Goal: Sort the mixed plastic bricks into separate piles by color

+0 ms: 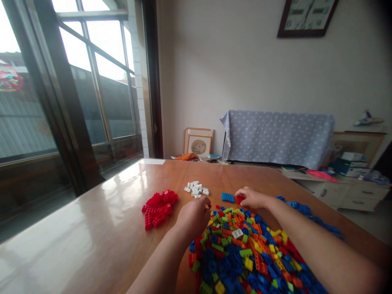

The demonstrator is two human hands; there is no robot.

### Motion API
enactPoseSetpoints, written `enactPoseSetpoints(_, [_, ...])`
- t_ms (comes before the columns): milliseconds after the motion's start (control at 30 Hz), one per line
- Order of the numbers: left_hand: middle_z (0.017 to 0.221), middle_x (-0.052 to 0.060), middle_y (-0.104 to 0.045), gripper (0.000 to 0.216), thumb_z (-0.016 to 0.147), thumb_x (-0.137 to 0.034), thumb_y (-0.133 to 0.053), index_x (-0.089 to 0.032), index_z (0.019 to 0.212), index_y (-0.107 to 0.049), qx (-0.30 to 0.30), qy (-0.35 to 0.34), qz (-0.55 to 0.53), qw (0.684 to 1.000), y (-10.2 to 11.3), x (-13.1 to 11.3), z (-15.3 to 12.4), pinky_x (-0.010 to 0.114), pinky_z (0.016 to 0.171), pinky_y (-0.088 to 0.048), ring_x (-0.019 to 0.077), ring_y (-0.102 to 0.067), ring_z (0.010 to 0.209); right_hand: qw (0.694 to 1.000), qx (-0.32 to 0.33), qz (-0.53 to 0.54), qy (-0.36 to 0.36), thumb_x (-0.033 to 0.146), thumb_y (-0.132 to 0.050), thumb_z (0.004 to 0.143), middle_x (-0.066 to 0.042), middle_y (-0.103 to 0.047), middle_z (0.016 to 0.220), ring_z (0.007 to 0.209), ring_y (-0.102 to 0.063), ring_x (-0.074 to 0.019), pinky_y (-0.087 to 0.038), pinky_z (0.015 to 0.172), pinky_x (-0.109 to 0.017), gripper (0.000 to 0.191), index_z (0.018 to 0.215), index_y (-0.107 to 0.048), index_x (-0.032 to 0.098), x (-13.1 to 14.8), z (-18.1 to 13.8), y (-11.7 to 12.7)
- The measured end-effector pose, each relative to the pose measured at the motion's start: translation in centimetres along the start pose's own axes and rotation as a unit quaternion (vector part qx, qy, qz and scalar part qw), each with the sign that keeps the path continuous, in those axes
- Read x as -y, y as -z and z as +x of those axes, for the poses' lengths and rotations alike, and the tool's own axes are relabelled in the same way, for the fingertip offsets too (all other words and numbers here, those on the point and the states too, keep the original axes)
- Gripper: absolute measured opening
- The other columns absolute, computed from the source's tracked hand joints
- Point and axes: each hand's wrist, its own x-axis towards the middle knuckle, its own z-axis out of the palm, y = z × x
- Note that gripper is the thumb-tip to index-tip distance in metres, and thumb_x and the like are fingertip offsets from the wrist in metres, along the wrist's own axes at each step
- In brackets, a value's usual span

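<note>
Right grip [251, 198] is narrowed on a red brick [239, 199], beside blue bricks [228, 197]; a small piece [208, 207] is pinched by left grip [194, 214].

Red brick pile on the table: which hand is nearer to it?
Left. The left hand is just right of the red brick pile; the right hand is farther right, past the blue bricks.

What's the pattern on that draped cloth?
The cloth has pale dots on grey-blue, clearest in head view.

A wall clock [307, 18] bears numerals 4–8 and 10.
</note>
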Motion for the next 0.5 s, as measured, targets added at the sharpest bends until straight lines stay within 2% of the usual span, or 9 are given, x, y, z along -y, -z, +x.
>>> enactPoseSetpoints(100, [0.100, 0.004, -0.073, 0.022, 0.087, -0.029, -0.052, -0.027, 0.104, -0.065, 0.003, 0.001, -0.003, 1.000, 0.06, -0.03, 0.01, 0.024, 0.068, -0.041, 0.0193, -0.066, 0.087, 1.000, -0.005, -0.001, -0.007, 0.012, -0.070, 0.062, -0.005, -0.064, 0.104, 0.090, -0.061, -0.0165, -0.048, 0.084, -0.022, 0.039, 0.101, -0.074, 0.019, -0.01, 0.10, -0.13])
enactPoseSetpoints(267, [0.101, 0.004, -0.073, 0.022, 0.087, -0.030, -0.051, -0.027, 0.104, -0.065, 0.005, 0.006, -0.008, 1.000, 0.06, 0.08, 0.05, 0.024, 0.070, -0.042, 0.0198, -0.066, 0.090, 0.999, -0.031, -0.025, -0.031, 0.030, -0.072, 0.070, -0.008, -0.061, 0.114, 0.097, -0.060, -0.0202, -0.046, 0.088, -0.027, 0.043, 0.112, -0.071, 0.020, 0.19, 0.40, -0.60])
enactPoseSetpoints(333, [0.100, 0.004, -0.073, 0.022, 0.087, -0.030, -0.052, -0.027, 0.105, -0.065, 0.003, 0.003, -0.007, 1.000, 0.02, 0.11, 0.06, 0.024, 0.070, -0.042, 0.0200, -0.067, 0.089, 0.998, -0.033, -0.035, -0.033, 0.032, -0.072, 0.071, -0.007, -0.062, 0.109, 0.094, -0.060, -0.0195, -0.046, 0.086, -0.026, 0.038, 0.108, -0.073, 0.022, 0.34, 0.44, -0.77])
enactPoseSetpoints(500, [0.100, 0.005, -0.073, 0.022, 0.086, -0.028, -0.052, -0.027, 0.104, -0.065, 0.003, 0.003, -0.006, 1.000, 0.04, -0.05, 0.06, 0.024, 0.070, -0.043, 0.0200, -0.067, 0.089, 0.998, -0.036, -0.051, -0.032, 0.024, -0.073, 0.067, -0.002, -0.066, 0.089, 0.081, -0.059, -0.0165, -0.044, 0.074, -0.023, 0.025, 0.091, -0.075, 0.023, 0.21, 0.23, -0.50])
